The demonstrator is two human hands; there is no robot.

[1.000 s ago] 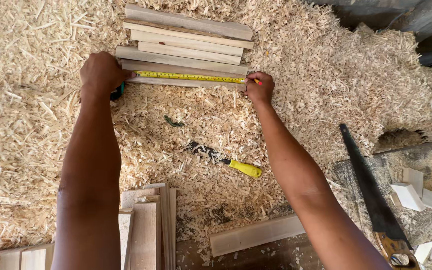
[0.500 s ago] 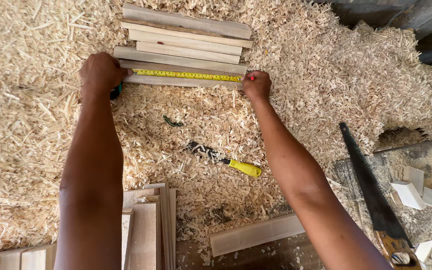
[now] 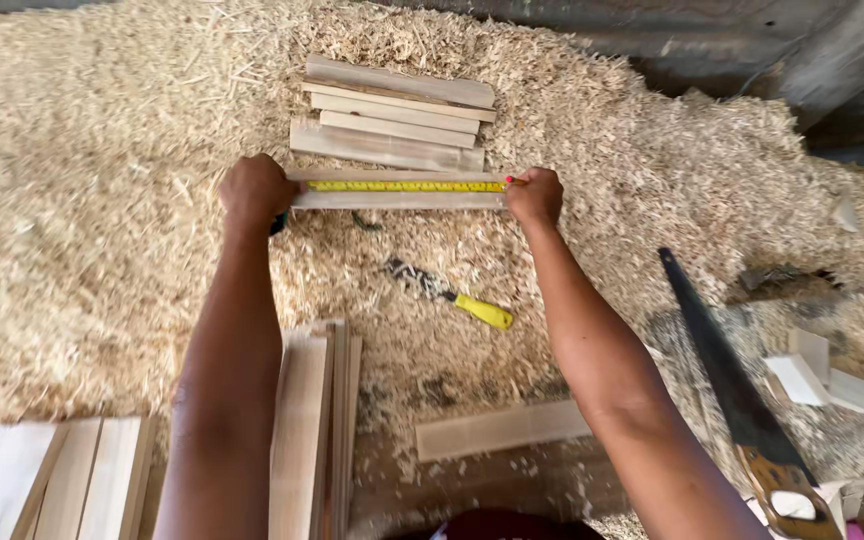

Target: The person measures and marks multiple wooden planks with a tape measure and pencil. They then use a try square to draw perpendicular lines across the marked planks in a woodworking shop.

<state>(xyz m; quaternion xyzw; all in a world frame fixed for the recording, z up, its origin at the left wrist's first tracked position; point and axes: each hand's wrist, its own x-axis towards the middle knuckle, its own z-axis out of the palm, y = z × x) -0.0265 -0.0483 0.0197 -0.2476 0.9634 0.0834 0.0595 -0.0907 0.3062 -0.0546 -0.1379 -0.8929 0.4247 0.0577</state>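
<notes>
Stretching a yellow tape measure (image 3: pixel 404 186) along a wood strip (image 3: pixel 402 199) lying on the sawdust, just below a stack of strips (image 3: pixel 392 125). Left hand (image 3: pixel 255 192) is closed over the tape's case end, right hand (image 3: pixel 536 197) pinches the tip at the strip's other end.

Stacked slats (image 3: pixel 392 125) just beyond hands.
</notes>
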